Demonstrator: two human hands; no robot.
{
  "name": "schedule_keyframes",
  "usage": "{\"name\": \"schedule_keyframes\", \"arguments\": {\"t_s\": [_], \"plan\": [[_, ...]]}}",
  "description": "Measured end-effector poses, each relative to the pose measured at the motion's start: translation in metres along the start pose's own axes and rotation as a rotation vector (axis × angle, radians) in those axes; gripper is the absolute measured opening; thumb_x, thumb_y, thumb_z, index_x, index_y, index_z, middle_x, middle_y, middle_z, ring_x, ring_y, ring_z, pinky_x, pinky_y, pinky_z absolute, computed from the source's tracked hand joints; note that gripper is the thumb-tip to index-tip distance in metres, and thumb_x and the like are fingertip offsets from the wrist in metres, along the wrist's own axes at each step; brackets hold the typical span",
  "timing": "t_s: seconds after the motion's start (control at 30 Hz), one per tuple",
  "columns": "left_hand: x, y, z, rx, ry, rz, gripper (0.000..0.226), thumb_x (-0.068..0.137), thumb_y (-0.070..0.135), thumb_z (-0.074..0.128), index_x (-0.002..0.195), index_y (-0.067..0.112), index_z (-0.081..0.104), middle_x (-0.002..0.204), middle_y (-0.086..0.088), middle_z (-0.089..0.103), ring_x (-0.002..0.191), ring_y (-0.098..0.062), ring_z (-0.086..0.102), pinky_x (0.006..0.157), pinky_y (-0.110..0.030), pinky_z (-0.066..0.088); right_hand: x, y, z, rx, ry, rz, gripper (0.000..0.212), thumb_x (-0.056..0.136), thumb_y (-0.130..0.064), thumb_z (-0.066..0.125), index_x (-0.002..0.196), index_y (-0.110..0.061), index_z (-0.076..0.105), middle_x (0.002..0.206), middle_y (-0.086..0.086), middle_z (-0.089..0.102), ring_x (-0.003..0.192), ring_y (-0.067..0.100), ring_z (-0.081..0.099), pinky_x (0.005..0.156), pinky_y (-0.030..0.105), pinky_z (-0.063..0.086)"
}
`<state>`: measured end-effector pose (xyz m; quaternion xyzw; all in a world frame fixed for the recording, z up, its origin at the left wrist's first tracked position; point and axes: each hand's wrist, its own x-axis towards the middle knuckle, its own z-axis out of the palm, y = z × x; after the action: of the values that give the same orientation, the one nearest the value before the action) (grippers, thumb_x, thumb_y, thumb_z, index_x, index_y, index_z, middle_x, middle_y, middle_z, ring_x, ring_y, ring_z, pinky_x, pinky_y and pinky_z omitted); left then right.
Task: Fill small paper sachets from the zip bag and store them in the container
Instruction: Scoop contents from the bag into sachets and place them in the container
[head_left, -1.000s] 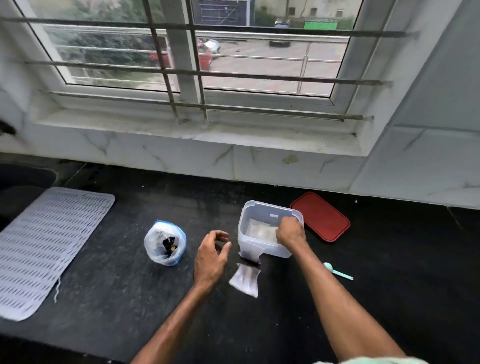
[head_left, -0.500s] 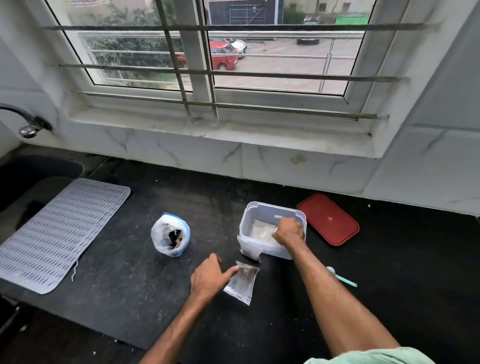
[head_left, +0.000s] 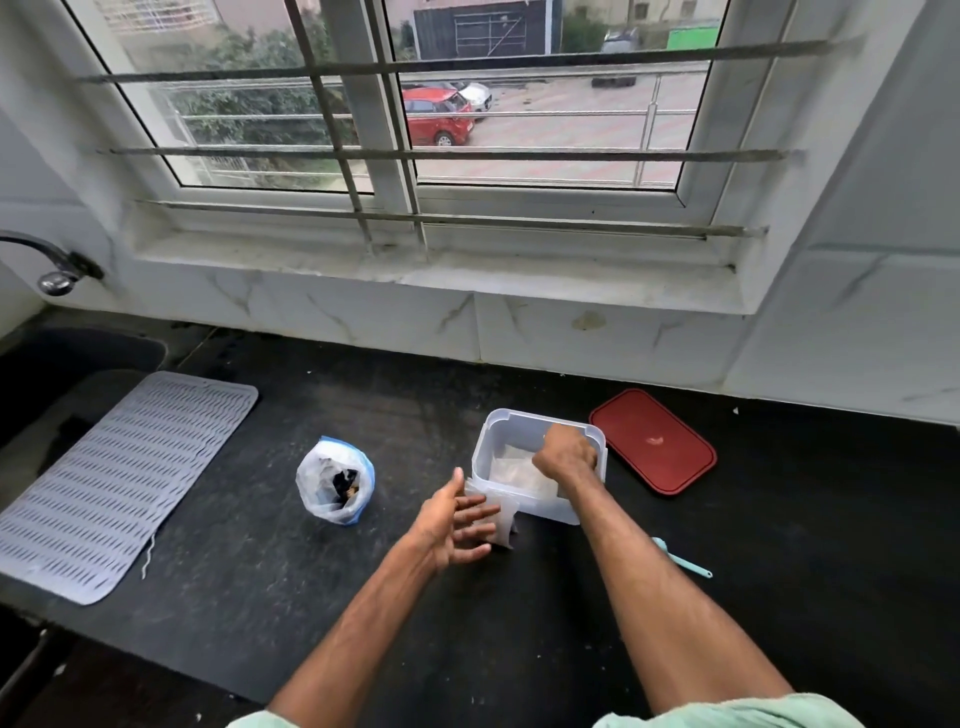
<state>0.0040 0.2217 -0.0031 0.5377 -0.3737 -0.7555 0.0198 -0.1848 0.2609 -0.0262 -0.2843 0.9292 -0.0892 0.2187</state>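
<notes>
A translucent white container (head_left: 519, 423) stands open on the black counter. My right hand (head_left: 566, 454) reaches inside it, fingers curled down on the white paper sachets at the bottom (head_left: 511, 470). My left hand (head_left: 457, 525) is just left of the container's front corner. Its fingers are straight and spread against a small sachet (head_left: 505, 527) that stands upright there, and the thumb points up, apart from it. The zip bag (head_left: 335, 480), clear with a blue edge, sits open further left with dark contents.
The red lid (head_left: 654, 441) lies right of the container. A teal spoon (head_left: 680, 558) pokes out behind my right forearm. A grey slotted mat (head_left: 119, 483) covers the counter's left side beside the sink (head_left: 78, 358) and tap (head_left: 57, 275).
The sachet lay flat on the counter under my left fingertips; it now stands upright at the container's corner, and my left hand has moved up with it. My right hand stays in the container.
</notes>
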Motion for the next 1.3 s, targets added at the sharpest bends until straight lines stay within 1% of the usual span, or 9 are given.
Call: {"name": "schedule_keyframes", "arguments": {"t_s": [0.27,0.47,0.63,0.77,0.93,1.0,1.07,1.17,1.3], "plan": [[-0.009,-0.008,0.0,0.094,0.035,0.131,0.034,0.098,0.046,0.048,0.104,0.014,0.059,0.102,-0.005,0.074,0.08,-0.019,0.068,0.058,-0.032,0.055,0.004,0.001,0.012,-0.084,-0.147,-0.162,0.045,0.08,-0.024,0.075,0.123,-0.02,0.062,0.118,0.004,0.068,0.109,0.024,0.064,0.09,0.037,0.054],[-0.011,-0.008,-0.006,0.089,0.108,0.211,0.023,0.1,0.03,0.051,0.106,0.01,0.061,0.093,-0.003,0.073,0.063,-0.015,0.065,0.054,-0.027,0.05,0.005,0.002,0.008,-0.124,-0.005,-0.235,0.03,0.087,-0.008,0.058,0.116,-0.014,0.063,0.119,0.008,0.066,0.11,0.028,0.062,0.087,0.036,0.053],[-0.014,0.012,0.0,0.113,0.176,0.479,0.012,0.099,0.018,0.053,0.1,0.008,0.06,0.089,-0.008,0.071,0.06,-0.015,0.062,0.042,-0.021,0.043,-0.017,-0.001,-0.034,-0.167,0.267,-0.323,0.028,0.083,-0.005,0.06,0.11,-0.012,0.057,0.103,0.011,0.069,0.099,0.031,0.065,0.075,0.038,0.052],[-0.021,0.042,0.0,0.349,0.199,0.911,0.019,0.09,0.02,0.067,0.108,0.017,0.061,0.103,0.002,0.069,0.092,-0.012,0.064,0.069,-0.021,0.052,-0.046,0.001,-0.079,-0.025,0.396,-0.493,0.018,0.081,-0.018,0.075,0.095,-0.02,0.065,0.091,-0.001,0.069,0.094,0.019,0.059,0.068,0.029,0.044],[-0.031,0.079,-0.007,0.842,-0.255,1.045,0.078,0.075,0.037,0.082,0.141,0.027,0.042,0.137,0.017,0.05,0.127,0.002,0.045,0.106,-0.017,0.038,-0.092,-0.012,-0.114,-0.022,0.375,-0.776,0.01,0.083,-0.018,0.074,0.086,-0.024,0.067,0.087,-0.009,0.066,0.08,0.012,0.055,0.063,0.027,0.047],[-0.033,0.085,-0.009,0.83,-0.436,0.962,0.062,0.077,0.036,0.08,0.132,0.028,0.053,0.127,0.011,0.061,0.12,-0.007,0.056,0.105,-0.031,0.046,-0.108,-0.023,-0.116,0.017,0.385,-0.77,0.009,0.086,-0.023,0.071,0.093,-0.025,0.066,0.088,-0.002,0.063,0.075,0.015,0.058,0.067,0.029,0.05],[-0.031,0.086,-0.013,0.77,-0.4,0.993,0.037,0.081,0.031,0.077,0.115,0.022,0.066,0.108,0.004,0.071,0.103,-0.016,0.066,0.094,-0.039,0.054,-0.118,-0.034,-0.114,0.08,0.397,-0.704,0.014,0.084,-0.027,0.072,0.097,-0.027,0.066,0.088,-0.002,0.063,0.077,0.015,0.061,0.072,0.028,0.051],[-0.027,0.088,-0.024,0.588,-0.292,1.057,0.009,0.086,0.019,0.073,0.092,0.012,0.072,0.086,-0.001,0.073,0.078,-0.014,0.066,0.076,-0.036,0.055,-0.123,-0.044,-0.108,0.268,0.329,-0.551,0.013,0.079,-0.025,0.078,0.089,-0.025,0.071,0.084,-0.008,0.071,0.077,0.008,0.065,0.074,0.028,0.053],[-0.03,0.089,-0.046,0.484,-0.379,0.969,0.008,0.086,0.01,0.071,0.091,0.004,0.071,0.083,-0.008,0.071,0.077,-0.012,0.063,0.072,-0.026,0.051,-0.133,-0.055,-0.097,0.471,0.105,-0.393,0.005,0.083,-0.023,0.076,0.085,-0.018,0.076,0.073,-0.012,0.069,0.063,-0.006,0.062,0.057,0.01,0.043]]}}
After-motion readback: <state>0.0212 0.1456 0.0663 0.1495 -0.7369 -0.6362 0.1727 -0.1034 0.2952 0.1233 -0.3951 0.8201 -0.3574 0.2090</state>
